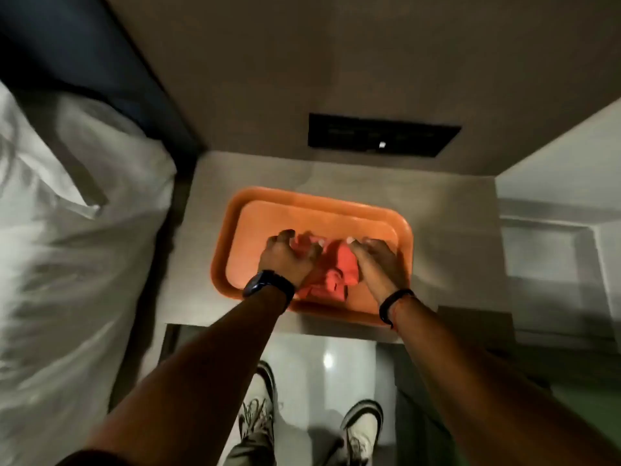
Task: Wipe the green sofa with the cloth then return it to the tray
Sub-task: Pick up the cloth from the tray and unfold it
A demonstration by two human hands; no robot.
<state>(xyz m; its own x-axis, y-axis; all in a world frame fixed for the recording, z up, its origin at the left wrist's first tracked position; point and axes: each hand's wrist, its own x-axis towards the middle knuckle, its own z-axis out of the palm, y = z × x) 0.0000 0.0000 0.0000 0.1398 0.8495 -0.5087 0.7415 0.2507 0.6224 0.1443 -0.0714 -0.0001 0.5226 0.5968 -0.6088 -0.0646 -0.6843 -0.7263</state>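
Orange tray [235,210] | both hands' fingers clutch red cloth [339,264] | no writing legible

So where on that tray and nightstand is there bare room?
The tray is bare along its far strip and left end; its middle is crowded by the cloth and both hands. The nightstand is bare right of the tray and behind it.

Dim room as I see it: a warm glow falls on the orange tray [242,210], a small glare spot marks the glossy floor [327,359], corners darken, edges bow with wide-angle distortion, white bedding [67,230] smears with blur.
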